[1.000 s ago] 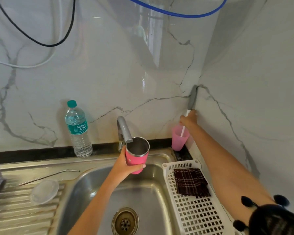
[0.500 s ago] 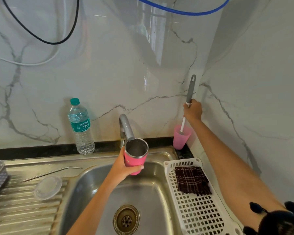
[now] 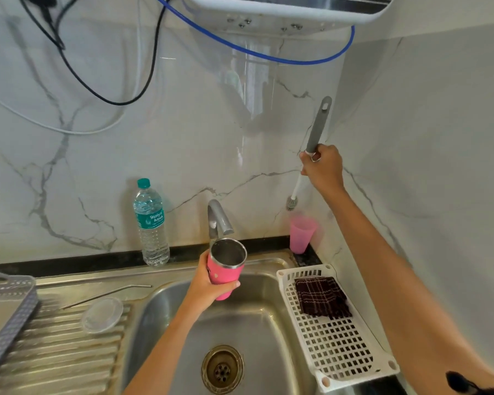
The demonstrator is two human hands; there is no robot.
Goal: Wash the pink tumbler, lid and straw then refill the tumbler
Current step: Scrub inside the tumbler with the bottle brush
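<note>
Over the sink (image 3: 254, 323), my left hand (image 3: 208, 289) grips the pink tumbler (image 3: 224, 267) upright, its mouth open under the tap (image 3: 217, 218). My right hand (image 3: 324, 166) clutches the bottle brush (image 3: 317, 129) up to the tumbler's right, its handle near vertical, bristles down, above the pink cup (image 3: 301, 235).

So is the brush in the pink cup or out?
Out. The right hand grips the brush by its handle, bristle head clear above the pink cup.

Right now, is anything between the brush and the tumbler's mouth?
Nothing visible. The brush hangs above the pink cup, right of the tumbler; the tap spout sits by its back rim, not across the path.
</note>
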